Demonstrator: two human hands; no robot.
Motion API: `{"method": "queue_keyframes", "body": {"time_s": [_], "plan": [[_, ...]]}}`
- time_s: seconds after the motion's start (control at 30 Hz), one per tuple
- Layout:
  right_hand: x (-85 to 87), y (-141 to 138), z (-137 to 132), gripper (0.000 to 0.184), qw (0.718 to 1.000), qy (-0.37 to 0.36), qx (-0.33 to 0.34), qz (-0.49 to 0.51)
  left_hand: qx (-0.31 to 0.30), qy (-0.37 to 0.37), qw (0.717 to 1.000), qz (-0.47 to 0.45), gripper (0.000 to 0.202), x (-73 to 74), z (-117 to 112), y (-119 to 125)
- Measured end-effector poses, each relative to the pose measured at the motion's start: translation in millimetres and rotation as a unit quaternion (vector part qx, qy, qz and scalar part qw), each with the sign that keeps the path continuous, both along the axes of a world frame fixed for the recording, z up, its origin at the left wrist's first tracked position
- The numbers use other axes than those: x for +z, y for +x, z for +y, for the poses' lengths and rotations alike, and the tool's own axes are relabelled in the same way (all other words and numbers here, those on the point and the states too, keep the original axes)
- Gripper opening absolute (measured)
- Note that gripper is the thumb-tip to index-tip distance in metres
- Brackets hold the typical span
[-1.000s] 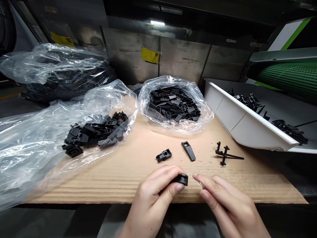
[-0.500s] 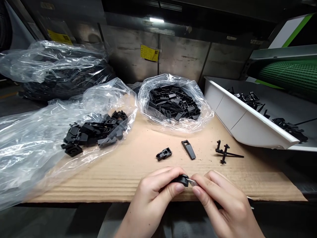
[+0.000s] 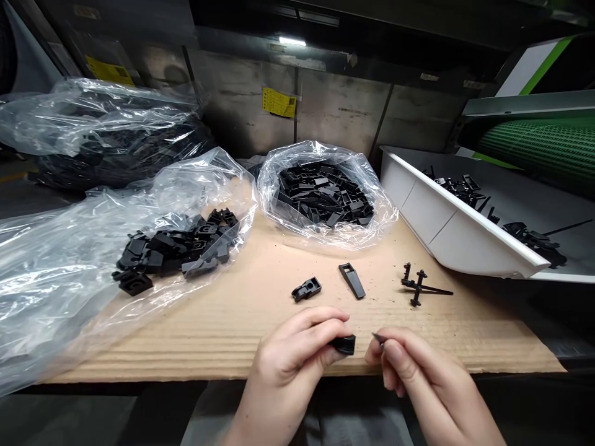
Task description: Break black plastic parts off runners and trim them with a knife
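Observation:
My left hand [image 3: 288,356] pinches a small black plastic part [image 3: 344,344] between thumb and fingers, just above the near edge of the cardboard sheet [image 3: 232,322]. My right hand [image 3: 413,378] is closed on a thin metal blade [image 3: 377,337] whose tip points at the part, a short gap away. On the cardboard beyond lie a black clip [image 3: 307,289], a flat black wedge piece [image 3: 352,280] and a black sprue with pegs [image 3: 421,287].
A clear bag of black clips [image 3: 176,248] lies at left. Another open bag of flat black pieces [image 3: 325,195] sits at centre back. A white tray [image 3: 446,226] with black parts stands at right, by a green conveyor [image 3: 539,145]. A large filled bag [image 3: 102,136] is far left.
The blade tip touched the black part half a second ago; my right hand has now drawn back to the right, leaving a gap. My left hand stays put.

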State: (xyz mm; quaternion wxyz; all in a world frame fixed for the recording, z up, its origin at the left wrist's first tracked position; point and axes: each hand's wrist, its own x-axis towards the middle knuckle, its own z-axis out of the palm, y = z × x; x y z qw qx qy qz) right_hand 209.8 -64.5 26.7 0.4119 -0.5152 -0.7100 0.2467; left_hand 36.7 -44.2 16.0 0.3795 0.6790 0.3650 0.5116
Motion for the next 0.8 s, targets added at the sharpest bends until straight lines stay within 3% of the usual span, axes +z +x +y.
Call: {"method": "queue_keyframes", "body": {"time_s": [0.17, 0.3, 0.4, 0.6, 0.8], "plan": [[-1.0, -7, -1, 0.026, 0.998, -0.055, 0.010, -0.009, 0.031, 0.112, 0.992, 0.049, 0.029, -8.3, -2, 2], [1.8, -7, 1, 0.030, 0.995, -0.084, 0.042, -0.018, 0.022, 0.139, 0.988, 0.060, 0.030, -6.9, 1, 2], [11.2, -1, 7, 0.032, 0.984, -0.148, 0.086, -0.038, 0.007, 0.144, 0.988, 0.058, 0.032, -5.0, 1, 1], [22.7, 10, 23, 0.034, 0.924, -0.326, 0.198, 0.035, -0.031, 0.102, 0.993, 0.047, 0.030, -1.8, 0, -1], [17.9, 9, 13, 0.043, 0.854, -0.432, 0.252, 0.142, 0.009, 0.089, 0.995, 0.054, 0.028, -1.2, 0, 1]]}}
